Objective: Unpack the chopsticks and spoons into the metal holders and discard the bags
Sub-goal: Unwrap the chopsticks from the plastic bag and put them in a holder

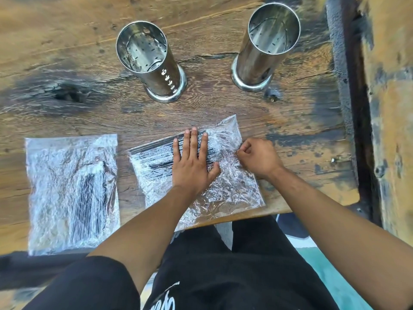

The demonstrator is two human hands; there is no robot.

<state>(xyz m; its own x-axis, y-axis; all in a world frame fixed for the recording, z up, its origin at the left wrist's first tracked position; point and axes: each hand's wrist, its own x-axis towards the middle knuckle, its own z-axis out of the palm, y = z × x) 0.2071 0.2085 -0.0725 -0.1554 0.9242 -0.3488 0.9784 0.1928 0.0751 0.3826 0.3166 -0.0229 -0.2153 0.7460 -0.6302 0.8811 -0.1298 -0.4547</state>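
Observation:
Two clear crinkled plastic bags lie on the wooden table (201,108). The middle bag (225,191) holds dark chopsticks lying across it. My left hand (193,162) presses flat on this bag, fingers spread over the chopsticks. At the bag's right edge my right hand (259,157) is closed, pinching the plastic. The left bag (55,186) holds a dark bundle, too blurred to name. Two perforated metal holders stand upright and empty behind them: the left holder (154,63) and the right holder (263,48).
The table's near edge runs just below the bags, and the middle bag hangs slightly over it. A dark gap and a worn orange bench (388,108) lie to the right. My black-clad legs fill the bottom of the view.

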